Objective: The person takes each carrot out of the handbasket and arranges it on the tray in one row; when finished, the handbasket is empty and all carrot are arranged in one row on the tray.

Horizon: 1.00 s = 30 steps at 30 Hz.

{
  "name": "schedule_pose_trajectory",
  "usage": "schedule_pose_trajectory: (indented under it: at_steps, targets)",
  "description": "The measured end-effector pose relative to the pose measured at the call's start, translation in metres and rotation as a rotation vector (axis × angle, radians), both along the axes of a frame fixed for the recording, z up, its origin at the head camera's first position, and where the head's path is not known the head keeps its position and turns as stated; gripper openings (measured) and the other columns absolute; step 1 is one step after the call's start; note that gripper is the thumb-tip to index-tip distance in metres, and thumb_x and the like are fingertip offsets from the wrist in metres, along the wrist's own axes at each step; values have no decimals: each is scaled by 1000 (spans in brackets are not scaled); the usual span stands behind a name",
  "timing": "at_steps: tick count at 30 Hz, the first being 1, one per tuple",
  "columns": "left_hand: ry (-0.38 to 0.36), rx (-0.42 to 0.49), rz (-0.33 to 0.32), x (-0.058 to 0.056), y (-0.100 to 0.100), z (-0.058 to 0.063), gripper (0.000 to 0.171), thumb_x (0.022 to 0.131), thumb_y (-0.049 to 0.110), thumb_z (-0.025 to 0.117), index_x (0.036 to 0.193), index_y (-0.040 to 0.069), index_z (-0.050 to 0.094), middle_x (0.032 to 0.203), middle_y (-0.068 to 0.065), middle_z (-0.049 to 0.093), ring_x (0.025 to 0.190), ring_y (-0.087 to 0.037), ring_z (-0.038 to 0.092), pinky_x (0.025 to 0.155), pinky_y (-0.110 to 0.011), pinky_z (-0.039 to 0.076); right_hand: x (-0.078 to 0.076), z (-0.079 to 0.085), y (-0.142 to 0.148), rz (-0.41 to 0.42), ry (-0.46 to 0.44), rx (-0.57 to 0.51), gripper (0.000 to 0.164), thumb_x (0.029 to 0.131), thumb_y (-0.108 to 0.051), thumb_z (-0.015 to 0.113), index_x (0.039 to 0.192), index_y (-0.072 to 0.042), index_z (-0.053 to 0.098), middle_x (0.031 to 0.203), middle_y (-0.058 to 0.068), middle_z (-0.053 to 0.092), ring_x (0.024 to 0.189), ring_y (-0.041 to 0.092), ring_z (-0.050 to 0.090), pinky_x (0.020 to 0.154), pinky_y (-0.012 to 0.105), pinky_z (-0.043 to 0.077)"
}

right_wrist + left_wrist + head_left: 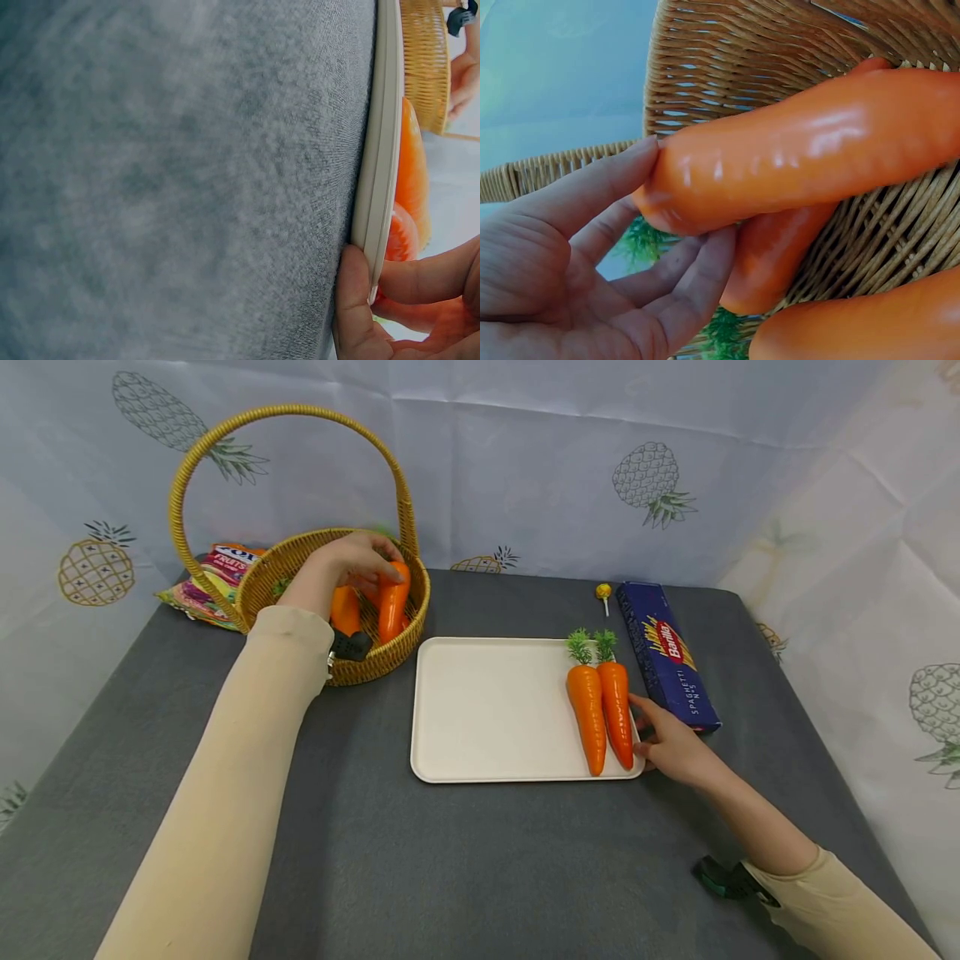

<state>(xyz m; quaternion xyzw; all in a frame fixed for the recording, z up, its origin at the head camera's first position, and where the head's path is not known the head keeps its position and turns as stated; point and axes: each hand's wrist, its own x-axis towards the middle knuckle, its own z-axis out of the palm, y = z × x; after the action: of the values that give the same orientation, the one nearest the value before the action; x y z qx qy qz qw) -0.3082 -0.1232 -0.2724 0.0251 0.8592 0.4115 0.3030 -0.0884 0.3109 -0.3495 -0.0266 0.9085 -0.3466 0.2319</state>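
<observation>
Inside the wicker basket (300,552), my left hand (354,567) pinches the thick top end of an orange carrot (393,606) between thumb and fingers. In the left wrist view, this carrot (802,150) lies across another carrot (769,262), with a third carrot (862,326) below. My right hand (671,743) grips the right edge of a cream tray (487,710), and the right wrist view shows fingers on both sides of its rim (379,165). Two carrots with green tops, an outer one (617,710) and an inner one (587,714), lie side by side at the tray's right end.
A blue spaghetti box (667,660) lies right of the tray, beside a yellow lollipop (603,593). Behind the basket's left side sits a colourful snack bag (217,581). The basket's tall handle (292,412) arches above my left hand. A pineapple-print cloth (510,468) hangs behind the grey table.
</observation>
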Motion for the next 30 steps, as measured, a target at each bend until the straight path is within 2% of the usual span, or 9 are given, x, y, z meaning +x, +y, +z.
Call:
schedule_pose_trajectory:
  at_steps: [13,22,30]
  targets:
    - [25,-8,-48,0,-1,4,47,96,21,64,138,13,45,124,0,46,101,-18,58,104,-41,51,1,2,-1,0,-4,-1,78,91,3,55,156,4,12,127,32,49,86,21,61,68,31,62]
    - [14,56,-3,-2,-5,8,39,95,21,66,130,19,47,120,4,49,105,-16,59,101,-39,53,-1,1,-1,-5,-10,6,79,91,3,56,156,4,12,129,32,48,87,22,61,69,32,62]
    - [49,93,38,-1,-11,18,38,95,25,66,128,25,47,114,8,50,100,-12,57,99,-34,53,-1,1,-1,-10,-14,3,79,91,4,56,156,4,12,131,33,47,88,22,60,70,32,63]
